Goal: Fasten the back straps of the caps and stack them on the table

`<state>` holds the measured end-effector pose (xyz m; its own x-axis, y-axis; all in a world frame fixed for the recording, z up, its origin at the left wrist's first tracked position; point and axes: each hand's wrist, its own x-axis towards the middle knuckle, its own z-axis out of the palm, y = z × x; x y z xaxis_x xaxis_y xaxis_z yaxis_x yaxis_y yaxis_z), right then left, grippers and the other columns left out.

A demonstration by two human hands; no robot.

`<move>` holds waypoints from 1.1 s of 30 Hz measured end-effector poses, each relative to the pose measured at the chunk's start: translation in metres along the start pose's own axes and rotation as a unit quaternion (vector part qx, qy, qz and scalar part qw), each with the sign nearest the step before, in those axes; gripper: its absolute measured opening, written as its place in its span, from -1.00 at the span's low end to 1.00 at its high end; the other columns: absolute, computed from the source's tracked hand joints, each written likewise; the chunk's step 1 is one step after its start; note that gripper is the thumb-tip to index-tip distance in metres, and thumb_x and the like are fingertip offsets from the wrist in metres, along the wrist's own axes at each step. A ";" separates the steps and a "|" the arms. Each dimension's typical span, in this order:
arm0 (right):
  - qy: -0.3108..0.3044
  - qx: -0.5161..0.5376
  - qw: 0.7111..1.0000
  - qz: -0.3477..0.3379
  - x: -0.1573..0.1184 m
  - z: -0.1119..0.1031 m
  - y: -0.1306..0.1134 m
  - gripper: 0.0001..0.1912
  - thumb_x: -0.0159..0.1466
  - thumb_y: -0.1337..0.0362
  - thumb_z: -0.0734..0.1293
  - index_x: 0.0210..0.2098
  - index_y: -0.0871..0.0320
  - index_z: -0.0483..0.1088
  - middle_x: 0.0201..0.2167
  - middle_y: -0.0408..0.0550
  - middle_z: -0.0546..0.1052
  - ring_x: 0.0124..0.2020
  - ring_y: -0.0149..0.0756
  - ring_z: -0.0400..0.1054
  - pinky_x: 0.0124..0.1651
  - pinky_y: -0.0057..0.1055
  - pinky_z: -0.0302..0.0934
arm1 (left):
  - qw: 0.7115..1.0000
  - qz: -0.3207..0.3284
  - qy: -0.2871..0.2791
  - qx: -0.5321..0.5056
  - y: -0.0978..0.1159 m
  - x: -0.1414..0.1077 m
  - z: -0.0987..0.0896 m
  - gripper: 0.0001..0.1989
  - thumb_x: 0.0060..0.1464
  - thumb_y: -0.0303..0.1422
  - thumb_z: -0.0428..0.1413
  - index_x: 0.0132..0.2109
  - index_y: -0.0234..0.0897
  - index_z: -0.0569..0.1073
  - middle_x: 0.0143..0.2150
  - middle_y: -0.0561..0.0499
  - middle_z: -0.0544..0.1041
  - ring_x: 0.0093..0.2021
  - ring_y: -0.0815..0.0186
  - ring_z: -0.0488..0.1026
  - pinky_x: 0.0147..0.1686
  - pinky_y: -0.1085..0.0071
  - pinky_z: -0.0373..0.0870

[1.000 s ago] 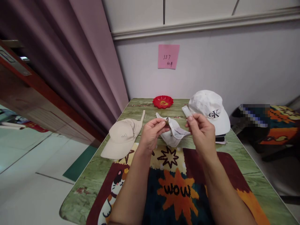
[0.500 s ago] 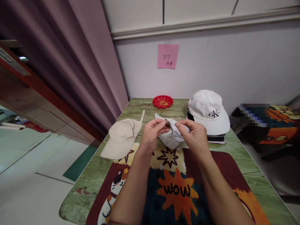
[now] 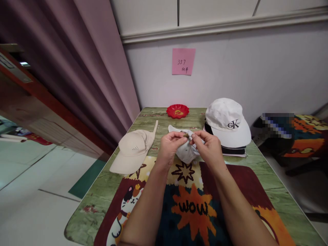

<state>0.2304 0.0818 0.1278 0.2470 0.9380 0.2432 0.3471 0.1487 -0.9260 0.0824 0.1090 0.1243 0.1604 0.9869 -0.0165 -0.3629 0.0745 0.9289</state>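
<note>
A pale grey-white cap (image 3: 186,153) is between my hands over the far part of the patterned mat. My left hand (image 3: 171,143) pinches a small brownish metal buckle (image 3: 186,135) at the cap's strap. The fingers of my right hand (image 3: 206,143) are closed on the strap, just right of the buckle. To the left lies a beige cap (image 3: 132,147), its loose strap sticking up. On the right, a white cap with black letters (image 3: 227,118) tops a stack of caps (image 3: 234,150).
A red scalloped dish (image 3: 177,111) stands at the back of the green table (image 3: 89,201). The patterned mat (image 3: 192,208) lies in front. A pink note (image 3: 183,61) is on the wall. Left of the table hangs a purple curtain (image 3: 102,61); a patterned seat (image 3: 309,136) stands at right.
My hands have drawn closer together at the strap. My right hand has shifted left, and my left hand slightly right; the buckle shows more clearly between them.
</note>
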 end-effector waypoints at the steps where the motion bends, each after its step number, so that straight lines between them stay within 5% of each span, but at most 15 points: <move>1: 0.002 -0.006 1.000 -0.002 0.001 -0.001 0.000 -0.71 0.25 0.04 0.33 -0.36 0.11 0.56 -0.52 -0.11 0.59 -0.68 -0.42 0.13 -0.56 -0.42 0.00 | 1.000 -0.001 0.009 0.004 0.000 0.000 0.001 -0.71 -0.20 -0.35 0.43 -0.35 -0.35 0.51 -0.40 0.01 0.58 -0.41 0.39 0.51 -0.36 0.50 0.43; 13: -0.012 0.006 1.000 0.001 0.001 0.003 0.007 -0.67 0.25 -0.01 0.35 -0.42 0.11 0.52 -0.55 -0.11 0.57 -0.69 -0.43 0.10 -0.57 -0.44 -0.04 | 0.999 -0.027 0.024 -0.041 0.001 0.005 -0.006 -0.68 -0.19 -0.33 0.43 -0.31 -0.35 0.51 -0.39 0.05 0.54 -0.40 0.40 0.54 -0.28 0.44 0.57; 20: -0.013 0.022 1.000 0.010 0.003 0.003 0.009 -0.72 0.25 0.04 0.35 -0.41 0.11 0.52 -0.44 -0.06 0.63 -0.55 -0.33 0.32 -0.44 -0.41 0.15 | 0.998 -0.040 0.026 -0.045 0.000 0.006 -0.007 -0.71 -0.17 -0.36 0.42 -0.31 -0.39 0.53 -0.39 0.03 0.54 -0.41 0.40 0.55 -0.30 0.44 0.59; 27: -0.012 -0.041 0.999 0.002 0.000 0.003 0.003 -0.71 0.24 0.05 0.33 -0.44 0.11 0.53 -0.60 -0.17 0.49 -0.66 -0.42 0.09 -0.53 -0.42 -0.02 | 0.998 -0.035 0.019 -0.039 0.001 0.006 -0.008 -0.70 -0.16 -0.35 0.42 -0.29 -0.38 0.54 -0.38 0.03 0.54 -0.40 0.39 0.55 -0.28 0.43 0.58; 33: -0.008 -0.105 0.994 -0.025 -0.003 -0.001 -0.007 -0.72 0.23 0.07 0.30 -0.46 0.10 0.50 -0.59 -0.15 0.48 -0.61 -0.40 0.10 -0.48 -0.41 -0.03 | 1.000 -0.016 0.015 -0.018 0.003 0.004 -0.007 -0.68 -0.18 -0.30 0.43 -0.30 -0.37 0.54 -0.40 0.06 0.54 -0.42 0.40 0.54 -0.29 0.43 0.58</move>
<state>0.2285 0.0780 0.1337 0.2118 0.9360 0.2813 0.5396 0.1280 -0.8322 0.0759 0.1142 0.1242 0.1445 0.9878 -0.0584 -0.3916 0.1113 0.9134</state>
